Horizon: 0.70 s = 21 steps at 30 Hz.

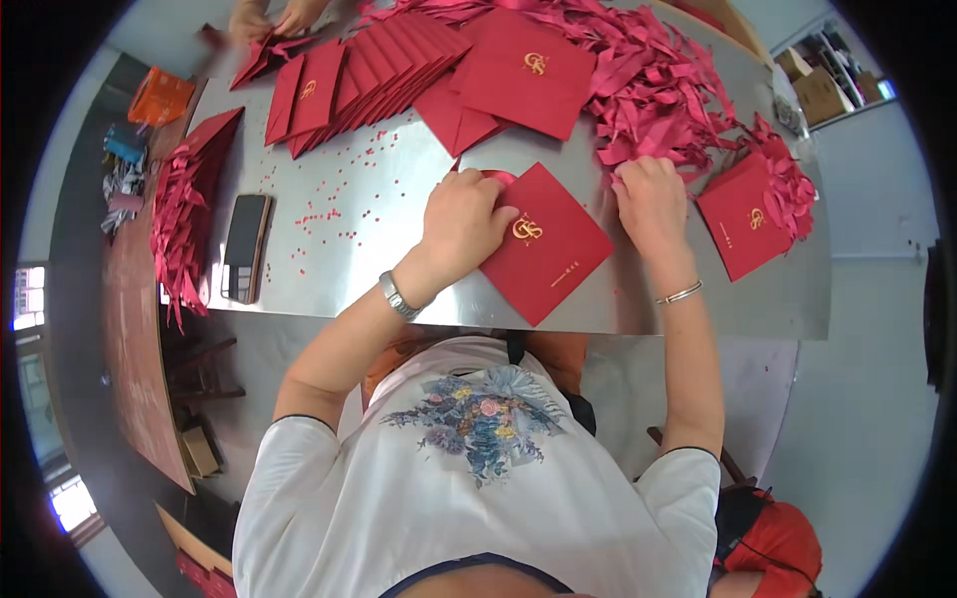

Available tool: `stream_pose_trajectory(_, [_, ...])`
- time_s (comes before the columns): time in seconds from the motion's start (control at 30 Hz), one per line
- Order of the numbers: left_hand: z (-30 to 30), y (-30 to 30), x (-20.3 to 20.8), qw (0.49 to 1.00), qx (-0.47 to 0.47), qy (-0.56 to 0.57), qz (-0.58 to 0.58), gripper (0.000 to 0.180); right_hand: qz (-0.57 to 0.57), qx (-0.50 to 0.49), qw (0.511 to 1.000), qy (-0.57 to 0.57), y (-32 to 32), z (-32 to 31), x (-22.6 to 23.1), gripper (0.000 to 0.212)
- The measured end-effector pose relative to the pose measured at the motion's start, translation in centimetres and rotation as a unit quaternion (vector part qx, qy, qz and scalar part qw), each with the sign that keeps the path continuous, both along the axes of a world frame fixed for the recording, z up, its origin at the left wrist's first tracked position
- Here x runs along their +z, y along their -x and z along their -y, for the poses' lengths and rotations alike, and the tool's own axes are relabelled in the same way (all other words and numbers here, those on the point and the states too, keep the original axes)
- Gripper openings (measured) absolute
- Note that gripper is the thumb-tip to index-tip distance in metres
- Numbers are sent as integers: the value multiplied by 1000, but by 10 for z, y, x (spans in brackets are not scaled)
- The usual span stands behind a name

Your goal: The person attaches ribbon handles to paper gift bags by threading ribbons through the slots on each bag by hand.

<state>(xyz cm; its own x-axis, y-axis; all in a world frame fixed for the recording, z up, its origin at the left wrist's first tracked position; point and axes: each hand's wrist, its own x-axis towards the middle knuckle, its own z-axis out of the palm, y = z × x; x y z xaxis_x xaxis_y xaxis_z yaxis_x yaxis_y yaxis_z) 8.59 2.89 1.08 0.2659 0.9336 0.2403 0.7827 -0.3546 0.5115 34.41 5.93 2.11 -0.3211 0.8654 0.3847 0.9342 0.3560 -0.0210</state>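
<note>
My left hand (pixel 464 221) is closed on the upper left edge of a flat red paper bag (pixel 550 254) with a gold emblem, thumb on its front. A loop of red ribbon (pixel 498 177) shows beside those fingers. To the right, my right hand (pixel 653 204) has its fingers curled at the lower edge of a heap of red ribbons (pixel 653 90). Its fingertips seem pinched on a ribbon there, though they are partly hidden. Right of that hand lies a stack of red bags (pixel 736 224) with ribbons attached.
Flat red bags (pixel 374 75) fan across the back of the metal table (pixel 399 284), with more bags (pixel 528 70) beside them. Ribboned bags (pixel 184 214) stand at the left edge near a phone (pixel 246 247). Another person's hands (pixel 279 18) handle a red bag at the far left.
</note>
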Motion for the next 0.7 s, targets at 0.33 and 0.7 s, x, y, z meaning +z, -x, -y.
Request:
stream_pose_trajectory(0.33, [-12,30,11,987,-11,161,-18,24,-127,52,990,-38,30,73,-2,14])
stream_pose_trajectory(0.7, [-8,40,20,983,-28,176,-44,26,-186,-8,978,91,79,40,-7,18])
